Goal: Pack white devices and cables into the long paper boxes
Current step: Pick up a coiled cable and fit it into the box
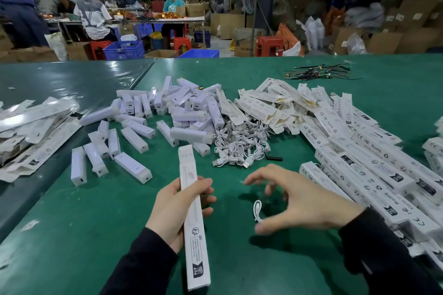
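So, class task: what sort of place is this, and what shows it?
Probably a packing workshop or warehouse: piles of white devices and long paper boxes on a green table, stacked cartons behind.

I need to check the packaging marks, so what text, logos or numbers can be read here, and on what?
"CE", "FC", "RoHS": printed on the packed boxes piled at the right.
"Made in ...": on those same boxes, the last word too blurred to read.
Box held in the left hand: small print and icons, too small to read.
Flat boxes in the far pile: print too blurred.
Cardboard cartons in the background: labels unreadable.
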The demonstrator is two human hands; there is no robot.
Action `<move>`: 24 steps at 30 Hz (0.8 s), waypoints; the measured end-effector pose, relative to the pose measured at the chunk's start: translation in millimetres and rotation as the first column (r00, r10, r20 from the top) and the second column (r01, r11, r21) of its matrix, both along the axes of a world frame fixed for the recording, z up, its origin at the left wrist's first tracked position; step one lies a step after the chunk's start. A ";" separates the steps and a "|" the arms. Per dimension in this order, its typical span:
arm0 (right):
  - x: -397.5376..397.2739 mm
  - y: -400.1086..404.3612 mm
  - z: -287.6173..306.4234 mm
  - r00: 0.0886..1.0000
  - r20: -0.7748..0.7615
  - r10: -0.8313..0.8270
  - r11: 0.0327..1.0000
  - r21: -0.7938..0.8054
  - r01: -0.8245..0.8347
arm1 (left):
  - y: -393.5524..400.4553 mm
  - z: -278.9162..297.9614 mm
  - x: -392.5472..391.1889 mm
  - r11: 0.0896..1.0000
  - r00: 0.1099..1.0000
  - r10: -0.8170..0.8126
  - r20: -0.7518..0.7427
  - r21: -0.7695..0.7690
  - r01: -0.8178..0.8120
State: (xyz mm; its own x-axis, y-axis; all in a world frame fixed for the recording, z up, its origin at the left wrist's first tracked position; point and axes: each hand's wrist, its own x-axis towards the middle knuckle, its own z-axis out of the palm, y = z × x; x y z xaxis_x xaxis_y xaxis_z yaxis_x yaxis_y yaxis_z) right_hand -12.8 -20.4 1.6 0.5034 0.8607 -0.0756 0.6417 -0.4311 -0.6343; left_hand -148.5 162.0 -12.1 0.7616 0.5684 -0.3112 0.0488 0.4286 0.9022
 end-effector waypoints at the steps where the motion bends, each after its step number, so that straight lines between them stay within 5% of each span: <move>1: 2.0 -3.3 2.0 1.000 -0.017 0.014 0.998 -0.069 -0.015 | 0.8 0.1 0.0 1.000 1.000 -0.002 0.003 -0.003 0.002; 3: 1.9 -2.7 1.5 0.999 -0.033 0.002 0.996 -0.091 -0.005 | 0.7 -0.4 -0.1 1.000 1.000 -0.020 0.001 -0.007 0.020; 14: -23.9 20.4 0.8 0.984 -0.172 -0.054 0.922 0.369 0.115 | -7.7 -4.0 1.1 0.991 0.990 -0.124 -0.073 0.042 0.127; 21: -32.5 22.2 3.0 0.967 -0.255 0.000 0.897 0.428 0.113 | -6.0 -0.7 0.4 0.994 0.994 -0.102 -0.039 0.032 0.103; 24: -32.0 20.6 7.2 0.964 -0.268 -0.003 0.895 0.428 0.122 | -3.8 5.9 -3.6 0.976 0.977 -0.208 -0.055 0.060 0.211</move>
